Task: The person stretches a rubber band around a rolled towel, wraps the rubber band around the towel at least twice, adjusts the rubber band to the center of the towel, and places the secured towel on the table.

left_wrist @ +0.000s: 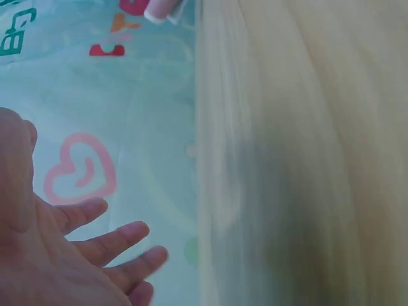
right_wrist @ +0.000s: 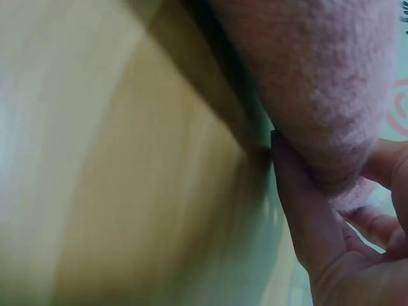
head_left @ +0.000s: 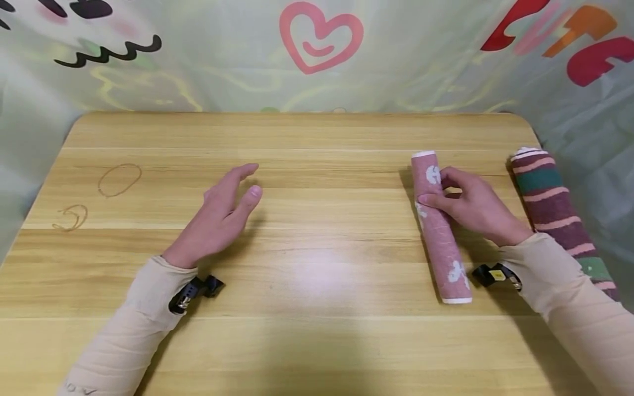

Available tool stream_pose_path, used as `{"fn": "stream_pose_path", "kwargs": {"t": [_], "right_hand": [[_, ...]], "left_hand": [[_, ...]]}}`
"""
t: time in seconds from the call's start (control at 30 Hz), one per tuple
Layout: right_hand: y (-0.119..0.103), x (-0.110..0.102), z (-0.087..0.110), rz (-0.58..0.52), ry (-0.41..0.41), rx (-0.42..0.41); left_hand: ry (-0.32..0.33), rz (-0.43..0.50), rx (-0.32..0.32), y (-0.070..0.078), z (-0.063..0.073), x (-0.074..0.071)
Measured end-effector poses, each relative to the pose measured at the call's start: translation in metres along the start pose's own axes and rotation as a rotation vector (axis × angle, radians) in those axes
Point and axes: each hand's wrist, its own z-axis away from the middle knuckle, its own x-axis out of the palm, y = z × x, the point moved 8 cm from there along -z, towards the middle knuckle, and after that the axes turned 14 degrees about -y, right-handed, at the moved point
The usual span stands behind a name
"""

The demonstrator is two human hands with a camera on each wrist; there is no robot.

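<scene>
A pink towel (head_left: 442, 247) with pale motifs and white ends, rolled into a long tube, stands at a slant right of the table's middle in the head view. My right hand (head_left: 477, 206) pinches its upper half, thumb on the near face and fingers behind. Close up in the right wrist view, the fuzzy towel (right_wrist: 312, 70) fills the upper right, with the thumb pressed along it. My left hand (head_left: 218, 220) hovers over the left-centre of the table, holding nothing. Its fingers (left_wrist: 121, 245) spread loosely in the left wrist view.
A second rolled towel (head_left: 550, 203), striped purple, green and pink, lies along the table's right edge, partly behind the right forearm. Faint brown marks (head_left: 120, 180) show on the wooden table (head_left: 317, 341) at left. A printed curtain (head_left: 238, 55) hangs behind its far edge.
</scene>
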Motion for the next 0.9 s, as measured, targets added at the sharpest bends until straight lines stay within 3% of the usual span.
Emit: {"fn": "stream_pose_path", "kwargs": {"t": [0.17,0.33,0.57,0.7,0.9], "right_hand": [[-0.008,0.009,-0.003,-0.076,0.026,-0.038],[-0.023,0.015,-0.007,-0.141,0.074,-0.136],[-0.045,0.029,-0.014,-0.278,0.053,-0.237],[-0.053,0.035,-0.017,-0.348,0.051,-0.223],[-0.061,0.042,-0.021,-0.42,0.036,-0.196]], "left_hand": [[0.005,0.131,0.024,0.003,-0.004,0.01],[0.017,0.284,0.09,0.008,-0.01,0.023],[-0.026,0.501,0.16,0.018,-0.015,0.042],[-0.079,0.63,0.182,0.026,-0.024,0.057],[-0.23,0.943,0.192,0.039,-0.036,0.084]]}}
